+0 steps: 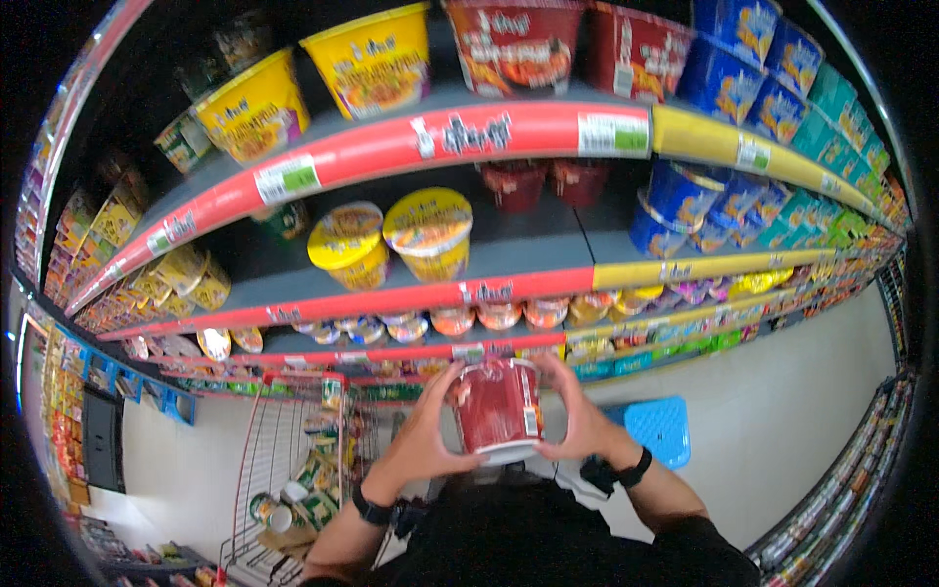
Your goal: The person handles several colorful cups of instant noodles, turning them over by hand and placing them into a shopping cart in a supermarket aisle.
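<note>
A dark red instant noodle tub is between my two hands in front of my chest, its white rim turned toward me. My left hand grips it from the left, with the thumb at the rim. From the right, my right hand holds the same tub, thumb near the rim and fingers at the far end. Ahead, larger red tubs and yellow noodle tubs stand on the upper shelf. On the shelf below are two yellow tubs, with red ones farther back.
A wire shopping cart holding several noodle tubs and packs stands at lower left. A light blue plastic stool is on the floor at right. Blue tubs are stacked on the right of the shelves. Another stocked shelf runs along the lower right.
</note>
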The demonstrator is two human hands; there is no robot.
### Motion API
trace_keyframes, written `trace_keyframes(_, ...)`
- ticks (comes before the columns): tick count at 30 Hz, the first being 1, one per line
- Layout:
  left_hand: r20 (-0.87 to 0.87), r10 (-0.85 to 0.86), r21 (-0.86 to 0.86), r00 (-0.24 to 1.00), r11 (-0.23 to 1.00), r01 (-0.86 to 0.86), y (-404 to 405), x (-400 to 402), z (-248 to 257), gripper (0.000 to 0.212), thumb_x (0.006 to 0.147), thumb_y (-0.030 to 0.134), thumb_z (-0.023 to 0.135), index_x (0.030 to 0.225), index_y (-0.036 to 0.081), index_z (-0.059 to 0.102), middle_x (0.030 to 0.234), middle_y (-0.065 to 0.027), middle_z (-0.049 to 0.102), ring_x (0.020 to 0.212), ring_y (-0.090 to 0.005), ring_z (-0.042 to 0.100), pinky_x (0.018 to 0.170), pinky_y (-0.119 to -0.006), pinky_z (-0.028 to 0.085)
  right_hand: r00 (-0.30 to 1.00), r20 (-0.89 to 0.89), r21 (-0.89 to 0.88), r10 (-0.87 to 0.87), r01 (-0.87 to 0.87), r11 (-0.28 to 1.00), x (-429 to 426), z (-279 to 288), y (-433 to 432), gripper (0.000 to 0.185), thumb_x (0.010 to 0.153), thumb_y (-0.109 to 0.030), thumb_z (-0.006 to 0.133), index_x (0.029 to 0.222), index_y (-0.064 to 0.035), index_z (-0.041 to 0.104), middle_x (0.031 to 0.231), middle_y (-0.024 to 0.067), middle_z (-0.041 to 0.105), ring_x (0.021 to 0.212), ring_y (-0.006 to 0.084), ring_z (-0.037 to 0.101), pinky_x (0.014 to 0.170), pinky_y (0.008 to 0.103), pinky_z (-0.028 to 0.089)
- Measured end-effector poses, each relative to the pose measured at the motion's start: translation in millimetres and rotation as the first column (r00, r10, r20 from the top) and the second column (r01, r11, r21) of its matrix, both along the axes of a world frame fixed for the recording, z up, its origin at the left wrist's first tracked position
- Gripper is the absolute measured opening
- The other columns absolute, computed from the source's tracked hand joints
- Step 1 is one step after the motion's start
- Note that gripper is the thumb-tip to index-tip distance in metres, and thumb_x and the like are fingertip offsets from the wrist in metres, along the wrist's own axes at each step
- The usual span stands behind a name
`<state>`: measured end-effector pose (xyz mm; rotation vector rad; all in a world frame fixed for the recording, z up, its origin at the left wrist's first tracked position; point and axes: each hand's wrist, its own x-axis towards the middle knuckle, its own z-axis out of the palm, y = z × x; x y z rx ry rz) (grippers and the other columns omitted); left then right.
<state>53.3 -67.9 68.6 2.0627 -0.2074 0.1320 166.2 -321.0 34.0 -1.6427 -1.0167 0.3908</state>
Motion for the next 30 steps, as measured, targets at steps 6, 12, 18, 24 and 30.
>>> trace_keyframes(6,-0.072,-0.049,0.238,0.996,0.969,0.065,-23,5,17,0.117,0.056,0.028,0.089,0.148,0.005,0.020,0.150,-0.0178,0.028,0.141,-0.0324,0.026,0.115,-0.045,0.026,0.979,0.201,-0.045,-0.007,0.016,0.999,-4,16,-12,0.117,0.060,-0.028,0.086,0.149,-0.0055,0.015,0.150,0.0206,0.026,0.140,0.0364,0.026,0.114,0.0458,0.027)
trace_keyframes(12,0.134,0.124,-0.203,0.983,0.974,-0.095,-27,-10,-23,0.120,0.053,0.026,0.089,0.148,0.006,0.018,0.143,-0.0176,0.030,0.136,-0.0327,0.033,0.110,-0.049,0.031,0.998,0.048,0.064,-0.039,0.035,0.997,-8,15,-16,0.125,0.058,-0.030,0.090,0.150,-0.0047,0.009,0.153,0.0204,0.021,0.142,0.0343,0.024,0.115,0.0458,0.024)
trace_keyframes(18,0.256,0.205,-0.404,0.945,0.911,-0.088,-37,-20,-35,0.121,0.062,0.034,0.085,0.150,0.008,0.005,0.144,-0.0185,0.027,0.135,-0.0340,0.032,0.107,-0.047,0.031,0.980,-0.184,0.172,0.076,-0.044,0.984,-21,-3,-10,0.126,0.063,-0.025,0.088,0.151,-0.0057,0.000,0.152,0.0209,0.020,0.140,0.0314,0.029,0.114,0.0450,0.028)
trace_keyframes(24,0.051,0.152,-0.361,0.987,0.925,-0.123,-32,-27,-34,0.125,0.062,0.029,0.086,0.151,0.006,0.001,0.152,-0.0212,0.020,0.140,-0.0343,0.027,0.114,-0.046,0.024,0.991,-0.129,0.198,0.045,-0.019,0.980,-12,-5,-15,0.120,0.063,-0.024,0.086,0.151,-0.0054,0.007,0.153,0.0177,0.018,0.141,0.0303,0.025,0.114,0.0445,0.027)
trace_keyframes(30,0.082,0.127,-0.245,0.989,0.964,-0.104,-31,-28,-22,0.121,0.062,0.026,0.085,0.151,0.005,0.007,0.152,-0.0198,0.021,0.140,-0.0330,0.028,0.114,-0.046,0.025,0.999,0.026,0.171,0.023,-0.027,0.985,-6,12,-17,0.114,0.061,-0.021,0.085,0.149,-0.0046,0.015,0.150,0.0177,0.024,0.140,0.0319,0.026,0.114,0.0441,0.025)
